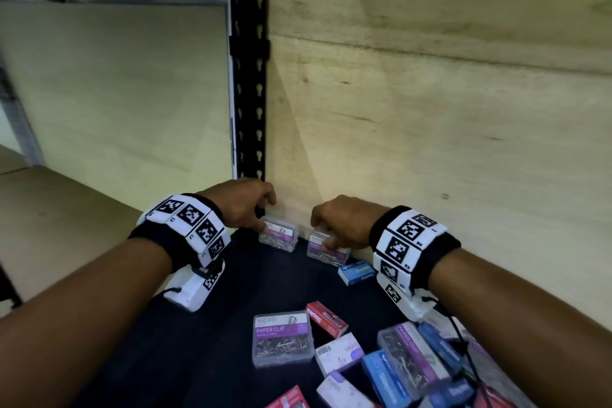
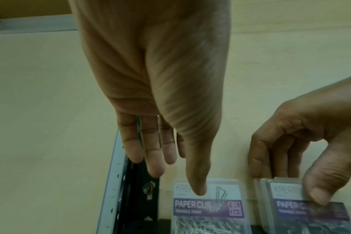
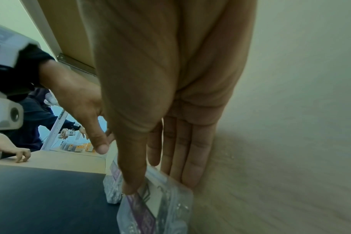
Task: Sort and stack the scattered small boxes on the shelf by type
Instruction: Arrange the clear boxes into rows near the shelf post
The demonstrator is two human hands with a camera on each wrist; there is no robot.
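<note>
Two clear paper clip boxes with purple labels stand at the shelf's back corner against the wood wall. My left hand (image 1: 265,215) (image 2: 178,177) touches the left paper clip box (image 1: 280,235) (image 2: 206,205) with its thumb tip. Its fingers are straight and reach past the box toward the black post. My right hand (image 1: 323,237) (image 3: 159,186) pinches the right paper clip box (image 1: 326,250) (image 2: 304,209) (image 3: 156,205), thumb on the label and fingers behind it. The lower parts of both boxes are cut off in the wrist views.
On the dark shelf surface (image 1: 215,325) lie a blue staples box (image 1: 356,271), a red staples box (image 1: 326,318), another paper clip box (image 1: 283,343) and a pile of several mixed boxes (image 1: 414,361) at the lower right. A black slotted post (image 1: 250,60) stands in the corner.
</note>
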